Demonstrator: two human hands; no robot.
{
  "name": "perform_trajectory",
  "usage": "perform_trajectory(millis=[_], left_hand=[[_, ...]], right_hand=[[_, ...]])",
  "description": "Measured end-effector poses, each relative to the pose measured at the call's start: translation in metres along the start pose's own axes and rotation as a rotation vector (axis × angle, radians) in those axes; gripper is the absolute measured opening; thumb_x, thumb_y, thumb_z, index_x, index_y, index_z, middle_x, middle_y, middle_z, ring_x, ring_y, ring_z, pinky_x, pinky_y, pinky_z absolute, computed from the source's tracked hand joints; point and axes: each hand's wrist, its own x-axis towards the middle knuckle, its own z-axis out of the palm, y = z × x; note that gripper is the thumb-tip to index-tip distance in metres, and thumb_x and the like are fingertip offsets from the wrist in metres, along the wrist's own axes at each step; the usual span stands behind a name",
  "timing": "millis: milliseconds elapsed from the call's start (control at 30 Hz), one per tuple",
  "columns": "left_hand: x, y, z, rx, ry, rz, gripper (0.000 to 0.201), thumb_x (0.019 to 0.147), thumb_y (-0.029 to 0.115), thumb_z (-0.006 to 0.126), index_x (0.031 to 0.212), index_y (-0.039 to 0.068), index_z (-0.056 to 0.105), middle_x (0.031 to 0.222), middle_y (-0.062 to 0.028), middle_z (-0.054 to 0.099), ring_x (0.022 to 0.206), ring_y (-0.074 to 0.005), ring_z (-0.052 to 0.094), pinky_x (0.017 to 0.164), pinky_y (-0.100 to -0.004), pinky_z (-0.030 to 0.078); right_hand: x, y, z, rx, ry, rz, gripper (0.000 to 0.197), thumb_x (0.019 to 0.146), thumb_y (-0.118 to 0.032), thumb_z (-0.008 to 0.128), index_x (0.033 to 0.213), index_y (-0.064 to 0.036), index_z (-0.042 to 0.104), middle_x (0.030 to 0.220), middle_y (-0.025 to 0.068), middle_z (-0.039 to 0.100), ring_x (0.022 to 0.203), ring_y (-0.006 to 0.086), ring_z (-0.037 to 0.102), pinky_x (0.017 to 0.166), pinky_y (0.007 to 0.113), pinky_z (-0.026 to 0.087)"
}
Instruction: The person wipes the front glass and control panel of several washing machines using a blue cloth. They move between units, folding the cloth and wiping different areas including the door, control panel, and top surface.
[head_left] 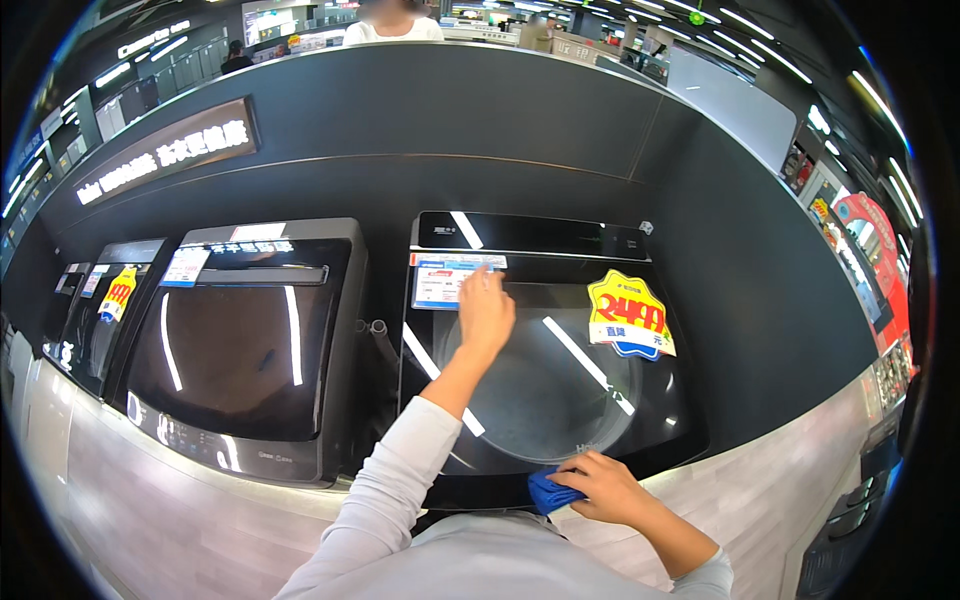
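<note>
My left hand (485,312) reaches over the black top-loading washing machine (560,240), fingers bent and closed at the right side of a white-and-blue label card (436,288). The card lies near the back of the glass lid (520,400); the hand hides its right part. Close to the machine's front edge, my right hand (607,490) is closed on a blue cloth (552,491), bunched up and hanging from the fingers. A yellow, red and blue price sign (632,315) lies on the lid's right side.
Left of this machine stands another dark top-loader (240,350) with a grey hose (380,340) between them. Further left is a narrower machine (105,310) with a yellow tag. A dark partition (450,110) rises behind; a person (392,28) is beyond it.
</note>
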Motion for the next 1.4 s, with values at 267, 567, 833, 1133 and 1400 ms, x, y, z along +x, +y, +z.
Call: perform_trajectory(millis=[267,567,833,1133,1400], left_hand=[[-0.038,0.051,0.009,-0.151,-0.456,0.252,0.023,0.079,0.006,0.060,0.101,0.002,0.064,0.105,-0.0163,0.059,0.099,-0.0349,0.057,0.087,-0.0444,0.045],[-0.010,0.052,-0.010,-0.692,-0.333,-0.011,0.043,0.091,0.022,0.058,0.130,0.005,0.052,0.128,-0.0181,0.055,0.114,-0.0346,0.056,0.097,-0.0406,0.045],[0.029,0.036,0.037,-0.084,-0.230,0.122,0.052,0.076,0.001,0.063,0.126,0.001,0.052,0.117,-0.0163,0.054,0.108,-0.0363,0.056,0.088,-0.0431,0.049],[0.113,0.038,0.128,0.109,-0.141,0.351,0.036,0.074,0.003,0.065,0.109,0.002,0.060,0.103,-0.0110,0.057,0.098,-0.0288,0.060,0.080,-0.0389,0.052],[0.125,0.044,0.153,0.250,-0.474,0.172,0.042,0.074,0.006,0.069,0.114,0.006,0.058,0.116,-0.0108,0.062,0.112,-0.0298,0.058,0.090,-0.0398,0.052]], right_hand=[[0.035,0.041,-0.049,0.220,-0.120,0.062,0.041,0.072,-0.009,0.068,0.112,-0.0003,0.062,0.109,0.0153,0.062,0.107,0.0341,0.059,0.091,0.040,0.049],[0.160,0.139,-0.051,-0.003,0.432,0.029,0.041,0.073,0.000,0.065,0.114,-0.0028,0.060,0.110,0.0149,0.059,0.109,0.0349,0.055,0.095,0.042,0.045],[0.238,0.196,-0.051,-0.285,0.743,-0.167,0.035,0.070,0.003,0.065,0.103,-0.0040,0.061,0.102,0.0100,0.060,0.100,0.0287,0.057,0.086,0.037,0.045],[0.268,0.285,-0.106,-0.357,0.815,-0.028,0.034,0.070,-0.007,0.073,0.102,-0.0059,0.060,0.098,0.0092,0.060,0.098,0.0270,0.058,0.084,0.037,0.045],[0.266,0.327,-0.098,-0.313,0.626,0.066,0.040,0.073,-0.005,0.072,0.112,-0.0090,0.062,0.104,0.0087,0.059,0.103,0.0259,0.056,0.090,0.037,0.044]])
